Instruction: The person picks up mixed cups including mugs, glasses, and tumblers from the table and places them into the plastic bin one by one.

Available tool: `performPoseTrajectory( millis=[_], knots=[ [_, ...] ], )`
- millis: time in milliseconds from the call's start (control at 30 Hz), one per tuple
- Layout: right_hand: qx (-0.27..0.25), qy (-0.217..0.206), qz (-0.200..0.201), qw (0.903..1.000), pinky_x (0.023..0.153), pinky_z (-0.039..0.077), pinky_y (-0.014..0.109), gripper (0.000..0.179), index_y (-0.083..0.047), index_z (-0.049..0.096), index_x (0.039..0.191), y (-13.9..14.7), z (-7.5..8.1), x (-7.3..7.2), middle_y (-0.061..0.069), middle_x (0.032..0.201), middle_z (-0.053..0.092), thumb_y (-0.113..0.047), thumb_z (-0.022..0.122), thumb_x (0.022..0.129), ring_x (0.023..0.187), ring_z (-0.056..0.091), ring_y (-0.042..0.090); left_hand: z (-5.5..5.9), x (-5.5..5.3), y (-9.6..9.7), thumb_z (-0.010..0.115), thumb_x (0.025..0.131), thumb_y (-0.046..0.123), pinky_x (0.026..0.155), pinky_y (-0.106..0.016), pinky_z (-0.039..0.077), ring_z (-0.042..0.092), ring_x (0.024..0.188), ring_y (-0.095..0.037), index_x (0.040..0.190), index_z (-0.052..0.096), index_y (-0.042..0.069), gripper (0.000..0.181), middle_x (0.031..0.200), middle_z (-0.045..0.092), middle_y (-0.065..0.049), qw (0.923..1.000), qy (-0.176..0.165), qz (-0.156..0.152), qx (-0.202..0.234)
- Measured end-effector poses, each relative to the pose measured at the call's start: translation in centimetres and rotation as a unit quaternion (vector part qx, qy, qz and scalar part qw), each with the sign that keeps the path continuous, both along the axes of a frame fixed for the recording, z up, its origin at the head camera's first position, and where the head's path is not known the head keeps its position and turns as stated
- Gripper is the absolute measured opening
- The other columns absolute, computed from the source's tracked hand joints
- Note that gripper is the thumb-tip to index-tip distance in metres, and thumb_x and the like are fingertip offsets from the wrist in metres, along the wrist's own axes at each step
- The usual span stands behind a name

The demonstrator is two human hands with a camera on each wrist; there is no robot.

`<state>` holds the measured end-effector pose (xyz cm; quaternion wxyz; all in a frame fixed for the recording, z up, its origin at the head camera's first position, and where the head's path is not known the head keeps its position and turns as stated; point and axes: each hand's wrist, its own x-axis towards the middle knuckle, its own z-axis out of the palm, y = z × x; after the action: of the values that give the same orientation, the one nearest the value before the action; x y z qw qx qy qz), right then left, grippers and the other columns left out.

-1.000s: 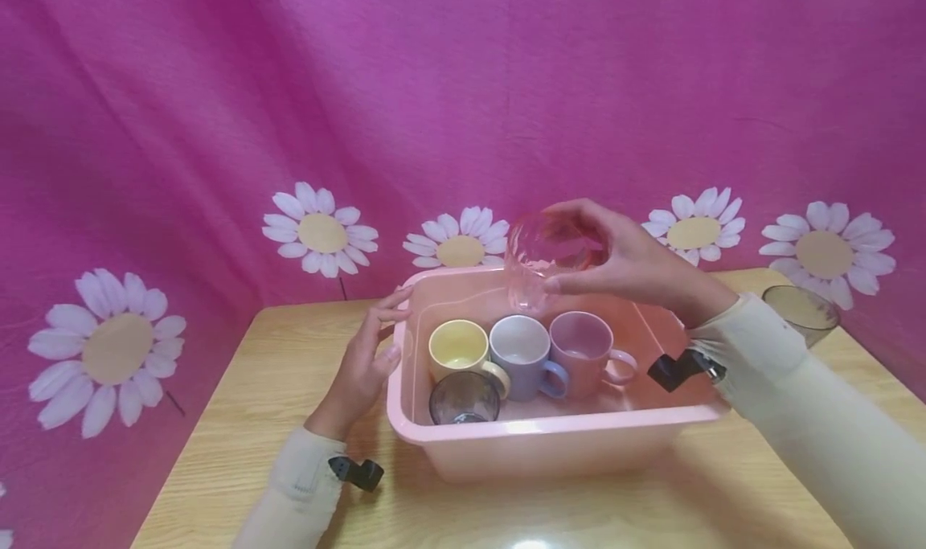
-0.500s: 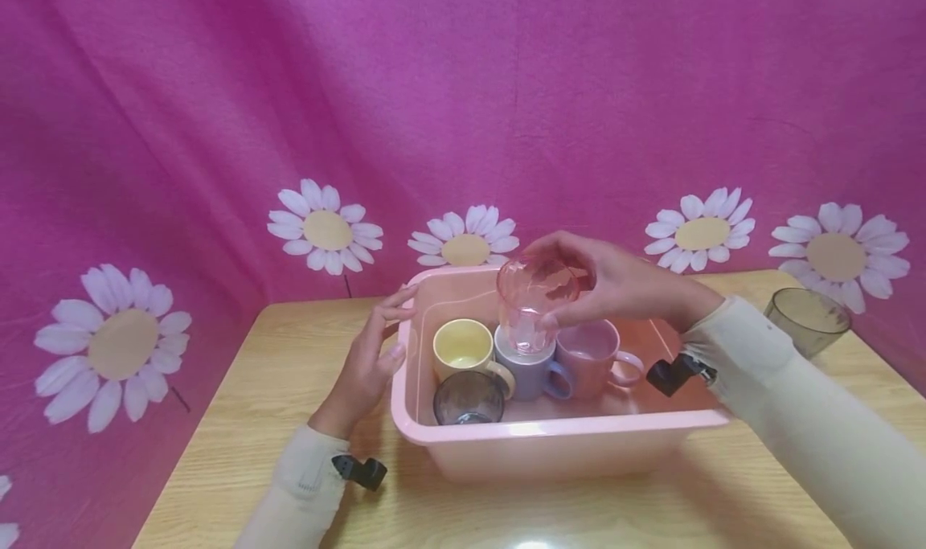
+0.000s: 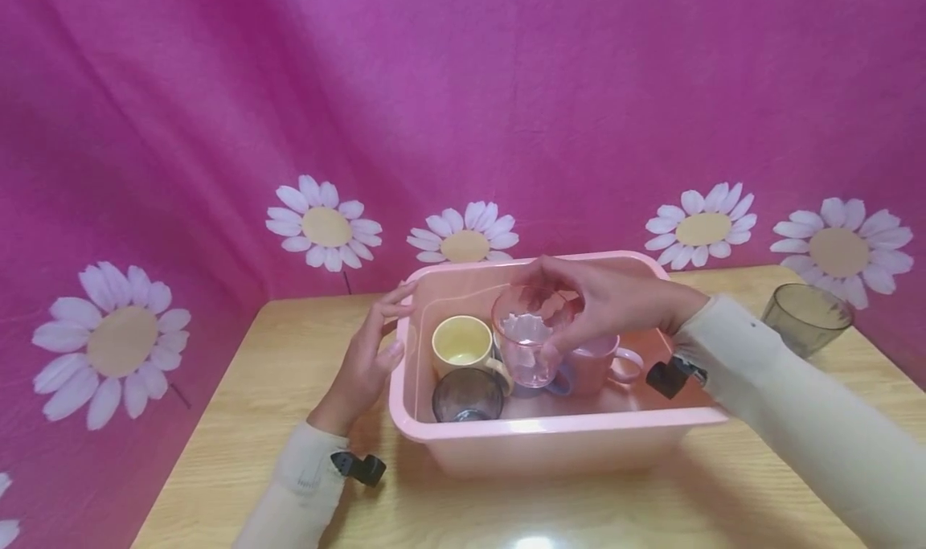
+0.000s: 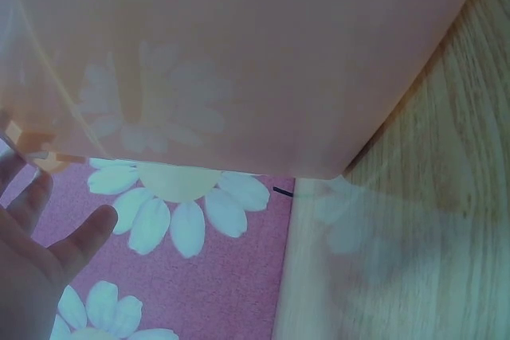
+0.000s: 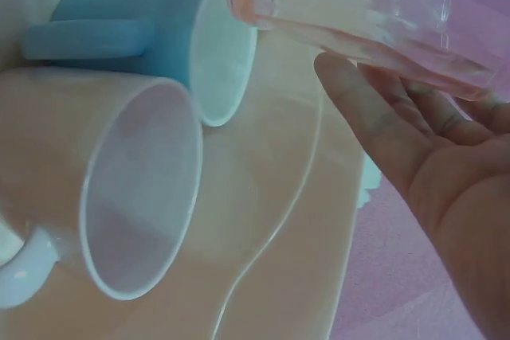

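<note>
My right hand (image 3: 604, 300) holds a clear pink glass (image 3: 531, 352) by its side, thumb in front and fingers behind. The glass is inside the pink plastic basin (image 3: 564, 448), overlapping a blue mug (image 5: 127, 13) in the head view and hiding most of it. To its left stand a yellow mug (image 3: 460, 340) and, nearer the front wall, a dark grey glass (image 3: 467, 396). A pink mug (image 3: 596, 364) is on its right, partly behind my thumb. My left hand (image 3: 364, 364) rests against the basin's left rim, fingers extended.
A smoky brown glass (image 3: 809, 320) stands on the wooden table (image 3: 231, 420) to the right of the basin, beside my right sleeve. Close behind the table hangs a magenta cloth (image 3: 463, 91) with printed daisies.
My right hand has lowered the pink glass from above the basin's back rim down and forward, in front of the blue mug. My left hand has stayed at the rim.
</note>
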<state>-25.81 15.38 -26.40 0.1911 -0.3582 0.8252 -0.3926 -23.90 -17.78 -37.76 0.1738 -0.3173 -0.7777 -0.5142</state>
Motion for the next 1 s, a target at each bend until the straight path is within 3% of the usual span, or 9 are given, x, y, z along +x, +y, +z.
performPoseTrajectory(
  millis=[267, 833, 1000],
  knots=[
    [-0.012, 0.006, 0.062, 0.998, 0.093, 0.049, 0.046, 0.076, -0.018, 0.048, 0.136, -0.2, -0.9, -0.5, 0.005, 0.123, 0.06, -0.027, 0.086, 0.07, 0.112, 0.056, 0.026, 0.0, 0.1, -0.1, 0.046, 0.087, 0.02, 0.104, -0.061, 0.034, 0.025, 0.143, -0.021, 0.125, 0.045, 0.002, 0.042, 0.153, 0.035, -0.002, 1.0, -0.006, 0.0, -0.001],
    [0.0, -0.037, 0.092, 0.9951, 0.099, 0.044, 0.048, 0.078, -0.016, 0.048, 0.133, -0.5, -1.5, 0.0, 0.007, 0.124, 0.056, -0.024, 0.088, 0.067, 0.115, 0.053, 0.026, 0.1, 0.2, 0.0, 0.045, 0.088, 0.021, 0.104, -0.063, 0.034, 0.024, 0.144, -0.021, 0.126, 0.046, 0.008, 0.04, 0.154, 0.035, -0.002, 1.0, 0.002, -0.001, -0.001],
    [0.037, -0.008, 0.089, 0.9953, 0.097, 0.045, 0.044, 0.08, -0.022, 0.048, 0.132, -0.6, -1.8, 0.0, 0.002, 0.123, 0.056, -0.032, 0.089, 0.064, 0.114, 0.052, 0.022, -0.1, 0.1, 0.0, 0.045, 0.088, 0.02, 0.104, -0.062, 0.034, 0.024, 0.144, -0.022, 0.126, 0.045, 0.006, 0.041, 0.154, 0.034, -0.003, 1.0, 0.0, -0.004, 0.003]
  ],
)
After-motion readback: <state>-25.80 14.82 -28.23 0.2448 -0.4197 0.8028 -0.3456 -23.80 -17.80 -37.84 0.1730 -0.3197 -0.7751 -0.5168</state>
